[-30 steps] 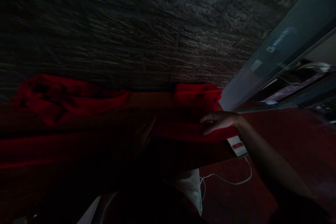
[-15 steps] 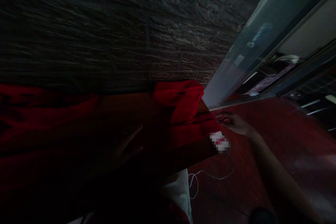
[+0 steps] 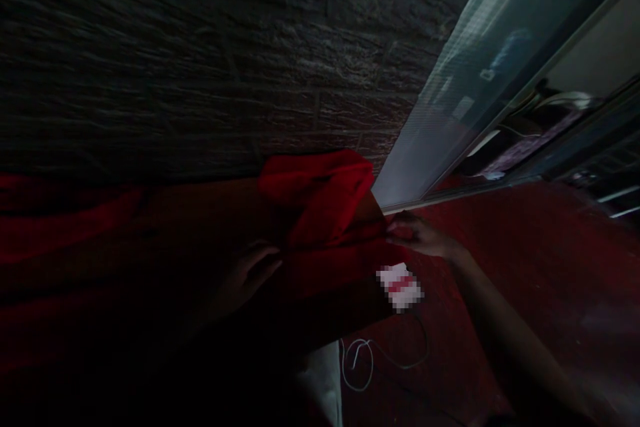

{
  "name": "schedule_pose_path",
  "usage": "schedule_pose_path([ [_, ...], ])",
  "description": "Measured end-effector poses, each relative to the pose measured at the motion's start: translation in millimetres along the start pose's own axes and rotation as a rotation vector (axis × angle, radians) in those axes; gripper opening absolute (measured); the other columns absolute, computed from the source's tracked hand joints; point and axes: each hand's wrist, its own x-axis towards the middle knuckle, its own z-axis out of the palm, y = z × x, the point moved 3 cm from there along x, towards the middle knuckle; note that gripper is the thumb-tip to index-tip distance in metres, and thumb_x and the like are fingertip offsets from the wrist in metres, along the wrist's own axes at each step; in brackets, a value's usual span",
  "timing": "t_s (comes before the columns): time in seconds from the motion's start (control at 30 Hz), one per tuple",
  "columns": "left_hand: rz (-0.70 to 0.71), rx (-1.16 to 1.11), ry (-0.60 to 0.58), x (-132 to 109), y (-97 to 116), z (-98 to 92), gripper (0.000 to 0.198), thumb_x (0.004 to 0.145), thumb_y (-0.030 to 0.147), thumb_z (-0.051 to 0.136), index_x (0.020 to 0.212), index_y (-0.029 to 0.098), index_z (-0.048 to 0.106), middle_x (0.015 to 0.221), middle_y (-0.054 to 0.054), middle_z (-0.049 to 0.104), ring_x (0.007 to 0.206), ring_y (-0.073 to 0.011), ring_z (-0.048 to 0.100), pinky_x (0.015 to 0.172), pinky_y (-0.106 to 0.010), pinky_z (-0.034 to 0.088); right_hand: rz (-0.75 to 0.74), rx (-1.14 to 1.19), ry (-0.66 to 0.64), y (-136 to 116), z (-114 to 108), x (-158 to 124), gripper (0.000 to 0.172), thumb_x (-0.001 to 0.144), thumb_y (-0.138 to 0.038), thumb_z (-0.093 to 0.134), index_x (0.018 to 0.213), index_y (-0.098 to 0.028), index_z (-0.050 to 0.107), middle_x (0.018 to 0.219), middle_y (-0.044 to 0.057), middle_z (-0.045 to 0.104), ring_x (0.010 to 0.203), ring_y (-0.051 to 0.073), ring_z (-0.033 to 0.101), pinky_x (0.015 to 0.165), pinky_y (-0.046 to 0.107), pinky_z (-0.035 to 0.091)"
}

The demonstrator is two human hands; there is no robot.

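A red cloth (image 3: 325,197), partly folded over itself, lies on the dark wooden table (image 3: 210,203) against the wall. At its right edge, my right hand (image 3: 420,235) has the fingertips pinched together on the red fabric. My left hand (image 3: 253,270) is by the cloth's left side, with thumb and fingers apart and nothing visible between them. Deep shadow hides the rest of that hand and its arm. Close below my right hand, a white and red object (image 3: 400,287), blurred out by pixels, sits at the table's right end.
More red fabric (image 3: 60,223) is spread at the left of the table. A dark brick-patterned wall (image 3: 225,73) rises behind. A thin white cable (image 3: 357,387) loops over the red floor (image 3: 525,267). Right of the wall stands a translucent panel (image 3: 450,107).
The view has shifted, so the cloth and table appear further left. My right hand stays at the cloth's right edge; my left hand is nearer to its left side.
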Motion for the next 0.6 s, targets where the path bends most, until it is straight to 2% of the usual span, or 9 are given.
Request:
schedule_pose_path([
  [0.1, -0.042, -0.011, -0.003, 0.5, -4.6, 0.9, 0.036, 0.097, 0.051, 0.046, 0.106, 0.024, 0.067, 0.109, -0.004, 0.069, 0.098, -0.0201, 0.065, 0.092, -0.034, 0.050, 0.044, 0.049, -0.033, 7.3, -3.0, -2.4, 0.031, 0.091, -0.049, 0.060, 0.096, -0.020, 0.066, 0.100, 0.007, 0.065, 0.092, 0.020, 0.060, 0.084, 0.035, 0.047],
  [0.2, -0.076, -0.022, 0.008, -0.7, -5.5, 1.4, 0.037, 0.095, 0.054, 0.048, 0.105, 0.024, 0.066, 0.106, -0.003, 0.070, 0.096, -0.0197, 0.065, 0.090, -0.033, 0.050, 0.130, 0.192, -0.010, 16.3, -8.3, -5.5, 0.032, 0.094, -0.050, 0.055, 0.099, -0.020, 0.063, 0.097, 0.005, 0.063, 0.091, 0.018, 0.059, 0.083, 0.032, 0.046],
  [0.37, -0.070, 0.008, -0.024, -3.0, -9.1, 0.7, 0.037, 0.093, 0.055, 0.049, 0.104, 0.025, 0.067, 0.103, -0.002, 0.070, 0.093, -0.0198, 0.065, 0.087, -0.033, 0.051, 0.254, 0.467, 0.074, 35.1, -8.7, -2.4, 0.041, 0.088, -0.060, 0.058, 0.085, -0.019, 0.057, 0.080, 0.002, 0.057, 0.071, 0.014, 0.053, 0.066, 0.026, 0.044],
  [0.43, -0.060, 0.019, -0.039, -4.3, -13.4, -1.3, 0.035, 0.092, 0.054, 0.051, 0.102, 0.025, 0.067, 0.101, -0.002, 0.069, 0.092, -0.0195, 0.065, 0.086, -0.033, 0.051, 0.296, 0.484, 0.022, 43.8, -6.4, -2.0, 0.043, 0.085, -0.062, 0.061, 0.083, -0.019, 0.058, 0.077, 0.001, 0.057, 0.067, 0.014, 0.051, 0.062, 0.026, 0.042],
  [0.5, -0.050, 0.023, -0.051, -5.8, -18.2, -3.5, 0.034, 0.092, 0.053, 0.052, 0.100, 0.024, 0.068, 0.100, -0.002, 0.069, 0.092, -0.0193, 0.064, 0.085, -0.032, 0.051, 0.330, 0.457, -0.083, 52.3, -7.3, -4.6, 0.043, 0.083, -0.061, 0.064, 0.082, -0.018, 0.061, 0.076, 0.001, 0.057, 0.068, 0.015, 0.052, 0.060, 0.026, 0.040],
  [0.6, -0.075, 0.007, -0.066, -7.4, -24.5, -5.0, 0.031, 0.092, 0.050, 0.051, 0.098, 0.025, 0.068, 0.099, -0.002, 0.068, 0.091, -0.0186, 0.064, 0.083, -0.032, 0.051, 0.368, 0.420, -0.171, 62.9, -20.3, -10.5, 0.042, 0.079, -0.058, 0.069, 0.076, -0.017, 0.064, 0.073, 0.001, 0.057, 0.067, 0.015, 0.052, 0.060, 0.026, 0.039],
])
